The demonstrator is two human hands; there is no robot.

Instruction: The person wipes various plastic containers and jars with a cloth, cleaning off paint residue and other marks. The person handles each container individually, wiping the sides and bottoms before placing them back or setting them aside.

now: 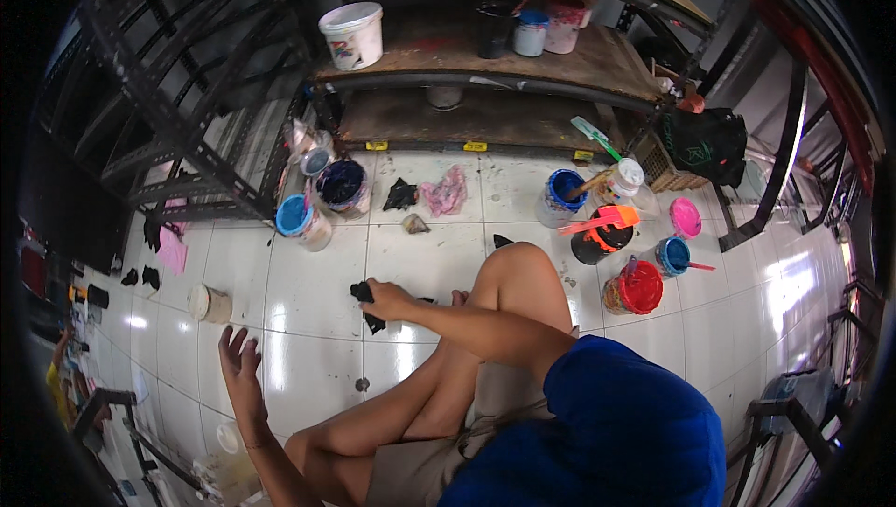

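My right hand (387, 304) reaches across in front of my bent knee and grips a crumpled black cloth (375, 324) just above the tiled floor. On the left, my left hand (241, 365) is raised with its fingers apart and nothing in it. A small whitish tub (210, 304) stands on the tiles beyond the left hand. Ahead of the right hand lie a small stained lump (415, 224), a black rag (400, 194) and a crumpled pink cloth (444, 192).
Paint pots cluster on both sides: a light-blue-rimmed one (313, 227) and a dark one (343, 188) left; a blue (560, 199), an orange-stained black (597, 244) and a red one (639, 291) right. Ahead stands a shelf (485, 73) carrying a white bucket (355, 41). Metal racks (177, 125) flank it.
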